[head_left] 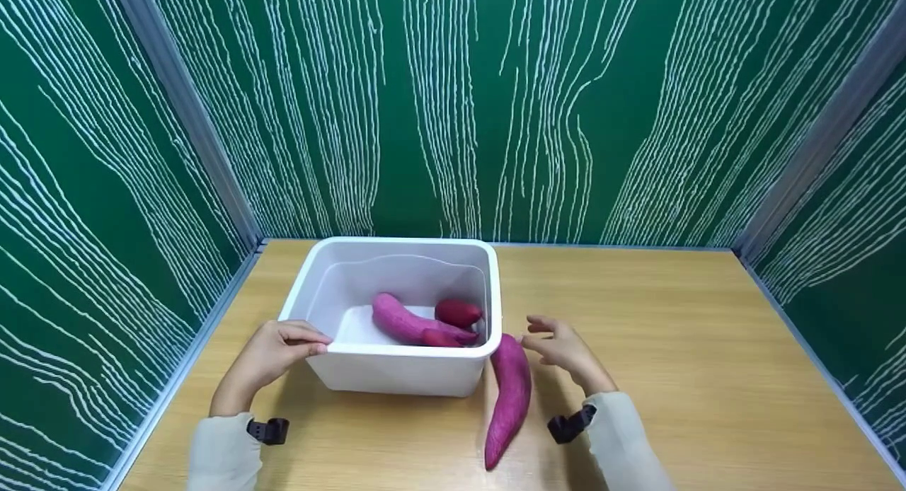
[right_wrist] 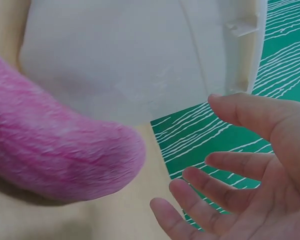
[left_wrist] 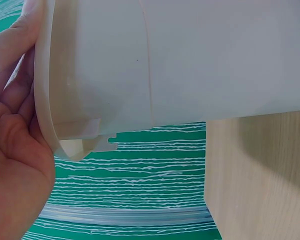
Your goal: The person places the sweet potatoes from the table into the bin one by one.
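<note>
My left hand pinches the near left corner of the rim of a white plastic bin, thumb over the edge; the left wrist view shows the fingers along the rim's outside. Inside the bin lie a long pink-purple sweet potato and two shorter dark red roots, one by the right wall and one partly hidden by the near rim. Another long, curved sweet potato lies on the table against the bin's right side. Beside its blunt upper end is my right hand, fingers spread and holding nothing.
The wooden table extends to the right of the bin. Green panels with white wavy lines enclose it at the back and both sides, joined by grey metal posts. Black wrist cameras sit on both wrists.
</note>
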{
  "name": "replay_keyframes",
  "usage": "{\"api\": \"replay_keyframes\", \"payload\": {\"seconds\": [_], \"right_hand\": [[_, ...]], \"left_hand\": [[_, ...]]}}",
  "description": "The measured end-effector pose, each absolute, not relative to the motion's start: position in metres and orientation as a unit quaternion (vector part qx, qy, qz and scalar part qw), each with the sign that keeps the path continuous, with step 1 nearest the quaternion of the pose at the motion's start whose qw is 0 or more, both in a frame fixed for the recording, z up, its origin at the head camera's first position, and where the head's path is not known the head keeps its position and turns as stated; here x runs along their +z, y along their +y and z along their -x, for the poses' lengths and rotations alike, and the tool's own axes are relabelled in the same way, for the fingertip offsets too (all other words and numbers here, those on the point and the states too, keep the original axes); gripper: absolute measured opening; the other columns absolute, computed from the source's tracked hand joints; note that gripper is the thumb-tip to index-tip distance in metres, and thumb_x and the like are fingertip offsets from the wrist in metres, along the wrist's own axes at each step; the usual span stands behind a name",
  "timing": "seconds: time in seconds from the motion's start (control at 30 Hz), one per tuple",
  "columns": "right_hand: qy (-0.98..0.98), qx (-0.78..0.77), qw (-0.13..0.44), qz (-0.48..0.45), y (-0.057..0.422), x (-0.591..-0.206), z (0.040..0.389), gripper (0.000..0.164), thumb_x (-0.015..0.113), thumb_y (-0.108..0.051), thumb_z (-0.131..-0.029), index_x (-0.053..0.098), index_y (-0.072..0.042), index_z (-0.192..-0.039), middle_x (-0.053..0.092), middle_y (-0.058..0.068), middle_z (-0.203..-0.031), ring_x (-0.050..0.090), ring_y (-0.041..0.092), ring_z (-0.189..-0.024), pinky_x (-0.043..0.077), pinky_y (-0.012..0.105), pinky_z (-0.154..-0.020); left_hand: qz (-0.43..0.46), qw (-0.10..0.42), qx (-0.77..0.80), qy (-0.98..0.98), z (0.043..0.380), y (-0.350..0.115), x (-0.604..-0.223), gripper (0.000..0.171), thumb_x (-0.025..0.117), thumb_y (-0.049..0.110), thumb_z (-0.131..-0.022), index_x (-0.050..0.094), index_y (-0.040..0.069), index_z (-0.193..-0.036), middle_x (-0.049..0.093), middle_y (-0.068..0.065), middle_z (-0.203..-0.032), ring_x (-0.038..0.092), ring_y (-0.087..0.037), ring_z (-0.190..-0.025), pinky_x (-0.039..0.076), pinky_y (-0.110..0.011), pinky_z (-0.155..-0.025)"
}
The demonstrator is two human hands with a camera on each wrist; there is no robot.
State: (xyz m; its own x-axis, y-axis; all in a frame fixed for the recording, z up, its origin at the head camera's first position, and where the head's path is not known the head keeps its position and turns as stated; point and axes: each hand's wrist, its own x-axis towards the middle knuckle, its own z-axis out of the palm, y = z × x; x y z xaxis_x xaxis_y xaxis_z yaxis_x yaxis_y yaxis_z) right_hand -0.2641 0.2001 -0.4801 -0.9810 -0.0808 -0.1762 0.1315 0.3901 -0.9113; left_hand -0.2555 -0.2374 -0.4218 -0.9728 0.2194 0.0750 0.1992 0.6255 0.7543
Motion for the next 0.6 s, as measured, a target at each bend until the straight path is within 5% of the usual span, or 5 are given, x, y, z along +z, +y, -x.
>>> {"api": "replay_keyframes", "payload": {"seconds": [0.37, 0.6], "right_hand": [[0.819, -0.563, 0.105, -0.040, 0.198, -0.504, 0.252, 0.068, 0.068, -0.021, -0.087, 0.039, 0.003, -0.143, 0.043, 0.031, -0.140, 0.058, 0.039, -0.113, 0.052, 0.047, -0.088], [0.798, -0.587, 0.123, -0.056, 0.196, -0.516, 0.248, 0.073, 0.069, -0.019, -0.085, 0.034, 0.005, -0.144, 0.040, 0.032, -0.141, 0.062, 0.022, -0.087, 0.055, 0.040, -0.074]], "left_hand": [[-0.112, 0.011, 0.423, 0.899, 0.254, -0.237, -0.422, 0.011, 0.076, 0.014, -0.081, 0.079, 0.011, -0.091, 0.074, -0.005, -0.096, 0.062, -0.018, -0.096, 0.050, -0.017, -0.077], [-0.105, 0.014, 0.421, 0.901, 0.255, -0.237, -0.423, 0.012, 0.077, 0.015, -0.080, 0.079, 0.012, -0.092, 0.073, -0.005, -0.097, 0.062, -0.020, -0.097, 0.054, -0.030, -0.084]]}}
